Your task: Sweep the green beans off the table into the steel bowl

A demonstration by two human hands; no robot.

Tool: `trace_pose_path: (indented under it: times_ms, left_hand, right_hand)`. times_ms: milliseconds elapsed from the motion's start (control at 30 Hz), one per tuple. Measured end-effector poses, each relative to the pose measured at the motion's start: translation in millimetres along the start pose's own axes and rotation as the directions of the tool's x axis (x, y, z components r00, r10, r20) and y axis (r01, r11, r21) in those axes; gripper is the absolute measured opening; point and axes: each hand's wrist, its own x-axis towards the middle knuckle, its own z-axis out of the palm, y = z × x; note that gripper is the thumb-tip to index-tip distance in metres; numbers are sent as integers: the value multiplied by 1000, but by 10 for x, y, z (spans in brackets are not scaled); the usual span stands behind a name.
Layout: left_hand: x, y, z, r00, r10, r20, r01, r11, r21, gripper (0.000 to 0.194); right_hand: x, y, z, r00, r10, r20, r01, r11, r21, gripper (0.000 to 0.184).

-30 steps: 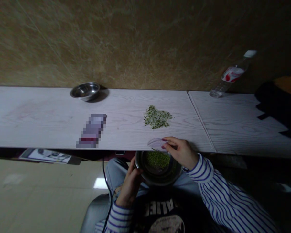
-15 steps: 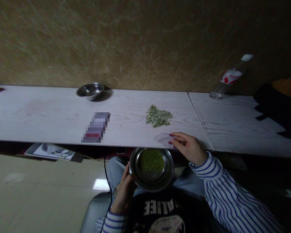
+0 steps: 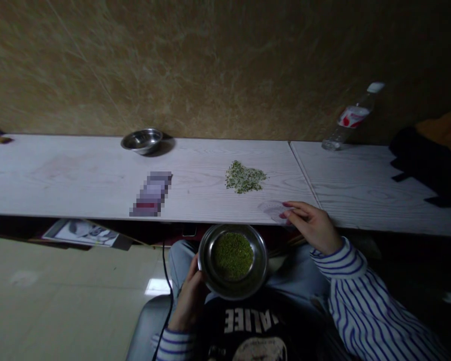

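Note:
My left hand grips the rim of a steel bowl holding green beans, held over my lap below the table edge. My right hand rests at the near edge of the pale wooden table, fingers curled on a thin clear plastic piece lying flat there. Beyond it on the table lies a small heap of green and pale beans.
An empty steel bowl stands at the back by the wall. A blurred-out flat item lies left of centre. A plastic water bottle leans at the far right, with dark cloth beside it. Papers lie under the table.
My right hand moved from over the bowl's rim onto the table edge to the right, laying the clear piece flat. The bowl has come down and tilted level in my left hand.

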Motion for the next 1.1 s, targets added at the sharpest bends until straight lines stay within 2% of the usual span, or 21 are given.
trace_pose_path:
  times_ms: [267,467,600,767,900,1100]
  left_hand:
    - [51,-57,43,1000,-29,-13,29,1000,12,61]
    - [48,-65,96,997,-42,61,41,999,10,53]
    - [60,-75,102,999,-38,31,37,999,20,51]
    - [96,-70,113,998,-44,-40,45,999,24,65]
    - [143,-35,128,997,-51,-50,53,997,51,72]
    - [209,-69,163,996,-32,-82,34,999,17,68]
  right_hand:
    - [-24,68,-103,998,22,-51,-21,1000,19,44]
    - [-42,123,-160,998,35,-55,-34,999,19,43]
    - [-58,152,-189,997,42,-63,-40,999,26,40]
    - [-59,189,-229,995,48,-88,-47,999,21,41]
    - [-42,222,-256,993,54,-104,-48,997,55,44]
    - [59,255,-271,991,108,-85,-98,988,116,51]
